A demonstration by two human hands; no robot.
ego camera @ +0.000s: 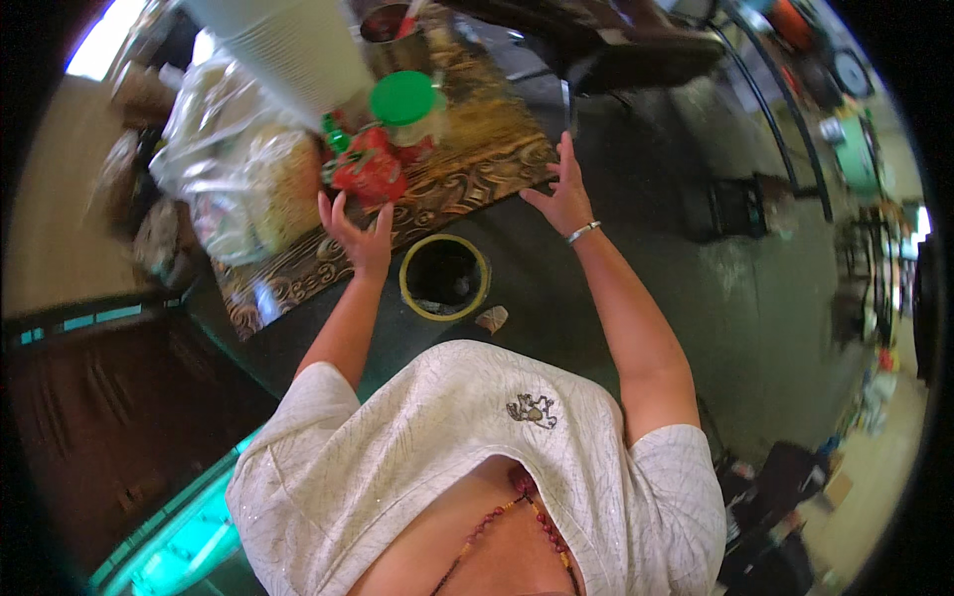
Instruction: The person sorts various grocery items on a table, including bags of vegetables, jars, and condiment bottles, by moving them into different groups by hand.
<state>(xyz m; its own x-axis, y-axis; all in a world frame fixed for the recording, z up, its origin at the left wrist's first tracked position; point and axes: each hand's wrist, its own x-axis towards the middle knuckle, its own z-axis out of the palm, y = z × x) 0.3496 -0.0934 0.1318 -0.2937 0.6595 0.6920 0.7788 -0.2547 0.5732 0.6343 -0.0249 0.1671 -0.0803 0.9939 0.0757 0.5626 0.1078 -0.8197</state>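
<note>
My left hand (359,237) is raised with its fingers apart, just below a crumpled red plastic packet (369,170); whether they touch I cannot tell. A small green bottle top (335,135) pokes out beside the packet. Off the right corner of the patterned table (477,182), my right hand (560,190) spreads its fingers and holds nothing. Behind the packet stands a clear jar with a green lid (403,97). Left of it are a tall stack of white plastic cups or tubs (291,59) and a clear plastic bag (231,164) with pale contents.
A round bin with a yellow rim (403,279) stands on the dark floor below the table edge. A metal cup (391,41) with a red-handled thing is at the back. Dark wooden furniture (633,63) lies beyond the table, and a metal frame (775,104) is at right.
</note>
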